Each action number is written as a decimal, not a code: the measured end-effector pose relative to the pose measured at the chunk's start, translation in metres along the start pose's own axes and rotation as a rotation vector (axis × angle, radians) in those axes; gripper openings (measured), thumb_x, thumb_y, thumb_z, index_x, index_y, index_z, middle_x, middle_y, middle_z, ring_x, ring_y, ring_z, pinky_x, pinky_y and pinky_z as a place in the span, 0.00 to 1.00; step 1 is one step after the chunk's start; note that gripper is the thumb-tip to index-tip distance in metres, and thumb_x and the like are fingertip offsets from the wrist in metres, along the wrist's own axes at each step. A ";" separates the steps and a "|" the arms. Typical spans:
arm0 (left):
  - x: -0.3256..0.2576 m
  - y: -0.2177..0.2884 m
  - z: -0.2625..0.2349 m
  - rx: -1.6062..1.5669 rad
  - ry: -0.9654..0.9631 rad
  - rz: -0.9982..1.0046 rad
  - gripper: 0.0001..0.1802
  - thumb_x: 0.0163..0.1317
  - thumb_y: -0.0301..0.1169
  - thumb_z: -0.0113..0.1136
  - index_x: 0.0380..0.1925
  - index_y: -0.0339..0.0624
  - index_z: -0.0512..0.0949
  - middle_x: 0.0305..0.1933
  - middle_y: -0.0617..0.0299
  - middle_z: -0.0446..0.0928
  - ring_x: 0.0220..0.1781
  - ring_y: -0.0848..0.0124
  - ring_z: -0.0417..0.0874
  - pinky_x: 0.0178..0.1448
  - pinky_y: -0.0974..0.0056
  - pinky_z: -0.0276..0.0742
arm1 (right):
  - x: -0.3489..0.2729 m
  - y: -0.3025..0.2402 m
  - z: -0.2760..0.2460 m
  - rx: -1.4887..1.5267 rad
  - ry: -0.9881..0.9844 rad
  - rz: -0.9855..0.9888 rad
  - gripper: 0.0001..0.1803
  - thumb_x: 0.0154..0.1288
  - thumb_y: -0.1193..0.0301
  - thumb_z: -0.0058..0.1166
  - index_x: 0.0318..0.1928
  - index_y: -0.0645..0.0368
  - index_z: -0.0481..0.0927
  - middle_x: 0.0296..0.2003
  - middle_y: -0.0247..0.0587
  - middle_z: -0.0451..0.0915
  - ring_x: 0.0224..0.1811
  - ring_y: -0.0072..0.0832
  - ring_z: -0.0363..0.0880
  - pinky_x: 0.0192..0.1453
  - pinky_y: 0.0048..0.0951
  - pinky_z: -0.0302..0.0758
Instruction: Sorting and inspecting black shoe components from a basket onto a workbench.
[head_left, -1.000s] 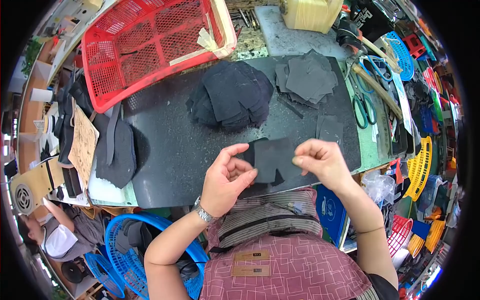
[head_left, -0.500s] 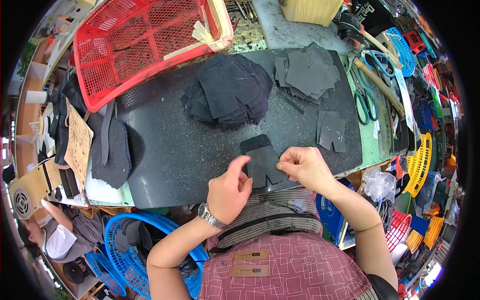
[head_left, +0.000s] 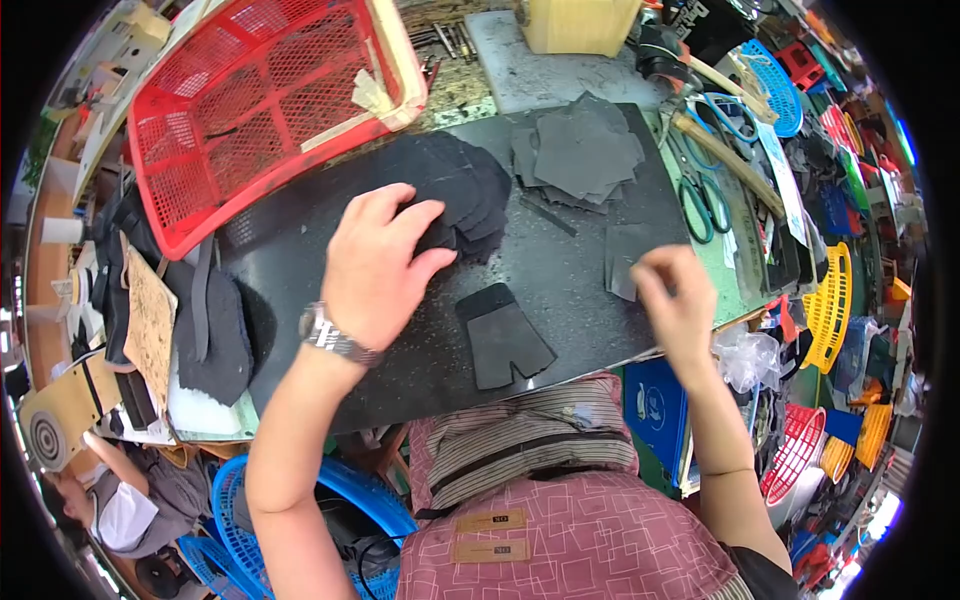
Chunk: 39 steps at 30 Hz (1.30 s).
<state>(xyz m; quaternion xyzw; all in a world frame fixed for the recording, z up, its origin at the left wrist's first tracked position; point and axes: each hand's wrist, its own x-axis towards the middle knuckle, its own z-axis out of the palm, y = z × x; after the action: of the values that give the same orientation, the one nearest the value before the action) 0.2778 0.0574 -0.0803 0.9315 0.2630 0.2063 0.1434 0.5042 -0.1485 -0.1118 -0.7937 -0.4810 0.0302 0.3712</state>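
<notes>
My left hand [head_left: 375, 265] reaches over the left edge of a pile of dark, fuzzy cut pieces [head_left: 465, 190], its fingers apart and no piece visibly gripped. Whether the fingertips touch the pile cannot be told. My right hand [head_left: 680, 305] is over the near edge of a small stack of smooth grey pieces [head_left: 627, 250]; its fingers are loosely curled, with a gap at the thumb and nothing seen between them. On the black board [head_left: 400, 385], between the hands and near the front edge, lies a notched grey piece [head_left: 505, 345] over a darker one, whose end sticks out beyond it.
A larger stack of grey pieces [head_left: 585, 150] lies at the back right. Farther right are scissors [head_left: 705, 205] and a wooden-handled tool [head_left: 730, 160]. A red basket [head_left: 150, 190] stands back left. Blue baskets [head_left: 235, 500] are below the table's front edge.
Both hands have let go of the notched piece, which now lies on the board. My left hand has moved up and left to the dark pile; my right hand has moved up and right to the small grey stack.
</notes>
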 end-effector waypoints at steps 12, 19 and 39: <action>0.018 -0.017 -0.004 -0.354 -0.135 -0.160 0.22 0.42 0.30 0.71 0.42 0.42 0.81 0.45 0.55 0.76 0.44 0.62 0.79 0.47 0.63 0.77 | 0.056 -0.092 0.080 0.332 -0.107 -0.835 0.08 0.49 0.74 0.62 0.32 0.57 0.78 0.29 0.35 0.77 0.33 0.33 0.77 0.37 0.32 0.75; 0.008 -0.028 0.002 -0.422 0.263 -0.213 0.12 0.50 0.24 0.65 0.36 0.38 0.80 0.34 0.58 0.80 0.33 0.66 0.80 0.42 0.66 0.76 | 0.058 -0.087 0.104 0.232 -0.054 -0.715 0.12 0.50 0.76 0.61 0.37 0.59 0.78 0.36 0.39 0.78 0.38 0.35 0.77 0.42 0.33 0.75; -0.053 0.049 0.021 -0.740 0.016 -0.178 0.09 0.54 0.22 0.62 0.37 0.37 0.81 0.44 0.54 0.80 0.42 0.66 0.81 0.47 0.66 0.78 | 0.000 0.017 -0.012 0.434 -0.023 0.063 0.09 0.55 0.80 0.62 0.32 0.59 0.74 0.31 0.35 0.77 0.30 0.19 0.76 0.32 0.23 0.72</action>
<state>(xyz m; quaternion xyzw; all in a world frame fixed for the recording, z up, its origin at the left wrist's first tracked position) 0.2676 -0.0150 -0.0965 0.7885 0.2516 0.2814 0.4855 0.5216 -0.1594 -0.1136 -0.7094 -0.4425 0.1534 0.5267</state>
